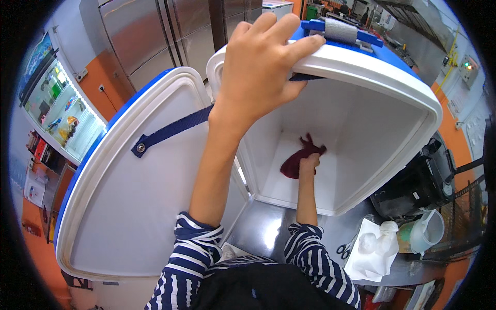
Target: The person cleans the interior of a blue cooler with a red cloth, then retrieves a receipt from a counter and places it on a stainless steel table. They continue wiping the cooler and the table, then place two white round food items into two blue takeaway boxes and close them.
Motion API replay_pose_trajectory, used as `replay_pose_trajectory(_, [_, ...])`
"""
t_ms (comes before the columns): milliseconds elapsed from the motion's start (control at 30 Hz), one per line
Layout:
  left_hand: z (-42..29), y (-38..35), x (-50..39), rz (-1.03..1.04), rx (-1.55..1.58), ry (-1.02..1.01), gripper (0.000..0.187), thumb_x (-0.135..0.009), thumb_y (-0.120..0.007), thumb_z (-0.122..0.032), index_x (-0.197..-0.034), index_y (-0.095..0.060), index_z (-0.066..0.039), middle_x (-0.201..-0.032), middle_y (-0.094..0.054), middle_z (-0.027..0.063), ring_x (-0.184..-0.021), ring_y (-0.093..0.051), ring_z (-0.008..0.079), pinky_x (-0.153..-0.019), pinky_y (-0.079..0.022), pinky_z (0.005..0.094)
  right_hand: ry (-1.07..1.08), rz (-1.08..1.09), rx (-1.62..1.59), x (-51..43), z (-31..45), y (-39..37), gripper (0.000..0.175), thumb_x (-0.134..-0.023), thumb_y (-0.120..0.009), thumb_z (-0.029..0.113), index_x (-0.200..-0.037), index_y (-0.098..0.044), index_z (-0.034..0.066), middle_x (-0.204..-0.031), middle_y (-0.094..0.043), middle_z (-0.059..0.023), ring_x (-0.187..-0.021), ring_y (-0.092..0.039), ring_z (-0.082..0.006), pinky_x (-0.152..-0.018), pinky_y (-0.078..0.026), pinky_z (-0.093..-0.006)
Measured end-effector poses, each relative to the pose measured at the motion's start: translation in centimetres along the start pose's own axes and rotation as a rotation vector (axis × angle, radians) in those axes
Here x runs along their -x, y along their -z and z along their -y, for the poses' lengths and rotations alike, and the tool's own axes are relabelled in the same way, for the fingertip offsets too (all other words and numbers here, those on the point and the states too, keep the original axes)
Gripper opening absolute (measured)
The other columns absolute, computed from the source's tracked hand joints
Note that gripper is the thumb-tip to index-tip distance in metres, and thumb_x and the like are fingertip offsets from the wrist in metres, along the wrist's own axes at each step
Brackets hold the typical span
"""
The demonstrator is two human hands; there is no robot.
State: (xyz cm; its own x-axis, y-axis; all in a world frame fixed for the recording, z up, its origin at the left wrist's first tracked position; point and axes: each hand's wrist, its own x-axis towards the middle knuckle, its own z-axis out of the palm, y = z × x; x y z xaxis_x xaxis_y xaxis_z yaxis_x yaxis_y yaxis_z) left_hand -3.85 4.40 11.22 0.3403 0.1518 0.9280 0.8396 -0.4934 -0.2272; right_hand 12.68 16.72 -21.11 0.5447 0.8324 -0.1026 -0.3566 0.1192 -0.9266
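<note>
A blue-and-white cooler box (383, 75) is tipped so that its white interior faces me. My left hand (263, 66) grips its upper rim beside a blue handle with a grey grip (341, 31). Deep inside, my right hand (309, 162) holds a dark red cloth (291, 164) against the white inner surface. The cloth is bunched, with loose ends sticking out past my fingers. To the left hangs the open lid (131, 217), its pale inner face towards me. A navy strap (174, 128) is fastened to the lid by a screw and runs behind my left wrist.
Under the box is a shiny metal table (261, 224). At right are black-handled scissors (343, 251), white paper (370, 267), a plastic measuring jug (430, 232) and a black container (407, 193). A lit display fridge (64, 112) stands left, with steel cabinets (133, 35) behind.
</note>
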Motion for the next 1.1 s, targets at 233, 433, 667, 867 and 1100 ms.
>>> replay_pose_trajectory(233, [0.2,0.0,-0.3,0.006,0.032,-0.013,0.055,-0.048,-0.076,-0.017,-0.102,-0.063,-0.022,-0.078,-0.049,0.0031,-0.074,-0.047,0.0208,-0.062,-0.037,0.0333,0.134,0.081,-0.31,-1.5,8.4,-1.4,0.028,-0.088,-0.041,0.016,-0.105,-0.051,-0.0029,-0.107,-0.053,-0.0263,-0.102,-0.048,-0.0405,-0.085,-0.039,-0.0466])
replay_pose_trajectory(433, [0.1,0.5,-0.5,0.019,0.042,-0.038,0.056,-0.049,-0.075,-0.016,-0.103,-0.063,-0.022,-0.079,-0.047,0.003,-0.074,-0.046,0.021,-0.062,-0.037,0.0336,0.381,0.174,-0.194,-2.1,12.2,-6.2,0.029,-0.087,-0.041,0.016,-0.108,-0.05,-0.0025,-0.11,-0.051,-0.0252,-0.105,-0.046,-0.0395,-0.088,-0.037,-0.0456])
replay_pose_trajectory(667, [0.4,-0.3,-0.7,0.007,0.013,-0.093,0.051,-0.051,-0.074,-0.018,-0.1,-0.064,-0.014,-0.08,-0.052,0.0043,-0.076,-0.051,0.0207,-0.066,-0.041,0.033,0.906,0.136,0.246,-7.8,19.5,-14.1,0.032,-0.087,-0.041,0.015,-0.112,-0.048,-0.002,-0.115,-0.049,-0.0238,-0.108,-0.045,-0.0384,-0.092,-0.035,-0.0446])
replay_pose_trajectory(867, [0.0,-0.8,-0.9,0.034,0.062,-0.064,0.047,-0.05,-0.07,-0.01,-0.097,-0.065,-0.006,-0.073,-0.045,0.006,-0.07,-0.045,0.0207,-0.063,-0.039,0.0314,1.197,0.023,0.595,-10.2,20.1,-16.3,0.035,-0.086,-0.041,0.015,-0.116,-0.047,-0.0016,-0.118,-0.048,-0.0227,-0.111,-0.043,-0.0375,-0.095,-0.033,-0.0436])
replay_pose_trajectory(1100, [1.0,-1.4,-1.0,-0.004,0.162,-0.165,0.046,-0.051,-0.068,-0.009,-0.097,-0.066,-0.007,-0.072,-0.046,0.0049,-0.07,-0.046,0.0186,-0.064,-0.039,0.0301,1.41,0.148,0.855,-8.0,14.5,-20.1,0.038,-0.086,-0.041,0.015,-0.12,-0.045,-0.0011,-0.122,-0.046,-0.0214,-0.114,-0.041,-0.0364,-0.098,-0.031,-0.0425])
